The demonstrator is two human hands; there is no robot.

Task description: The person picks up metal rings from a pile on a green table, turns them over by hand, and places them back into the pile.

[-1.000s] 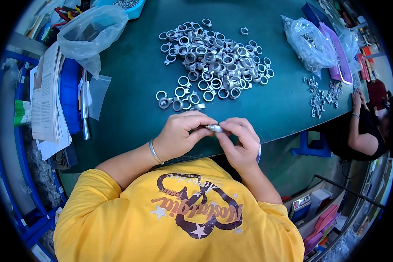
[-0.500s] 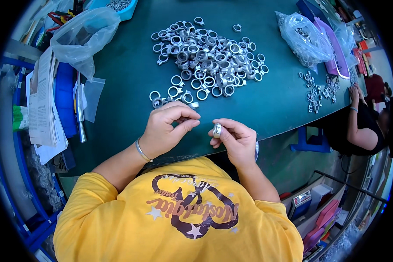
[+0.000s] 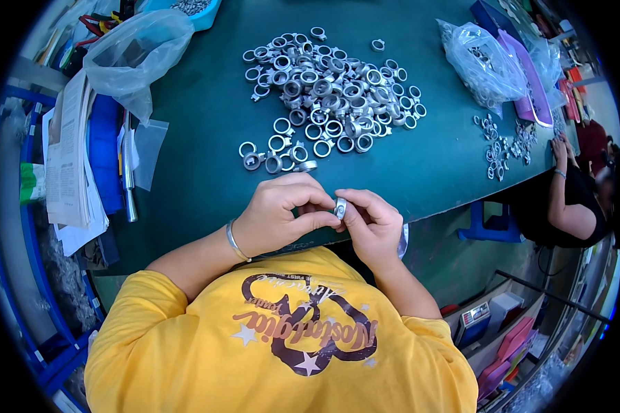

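A small silver metal ring-shaped part [image 3: 340, 208] is held upright between the thumb and fingers of my right hand [image 3: 375, 226], just off the table's near edge. My left hand [image 3: 282, 210], with a bracelet on its wrist, is closed in a pinch. Its thumb and forefinger tips reach the left side of the ring part; anything between them is too small or hidden to make out. Beyond my hands lies a large heap of similar metal ring parts [image 3: 331, 89], each with a small lug. A few loose ones lie at its near left edge.
On the green table [image 3: 207, 138], a clear plastic bag [image 3: 141, 51] and blue tub [image 3: 203, 19] stand left, beside papers [image 3: 69, 155]. Another bag [image 3: 486, 65], a purple tray [image 3: 530, 89] and small ring pieces [image 3: 496, 155] lie right. A co-worker's arm [image 3: 561, 186] rests at the right edge.
My left hand has moved right, bringing its pinched fingertips against the ring part. My right hand stays almost in place, still holding that part, which has turned slightly.
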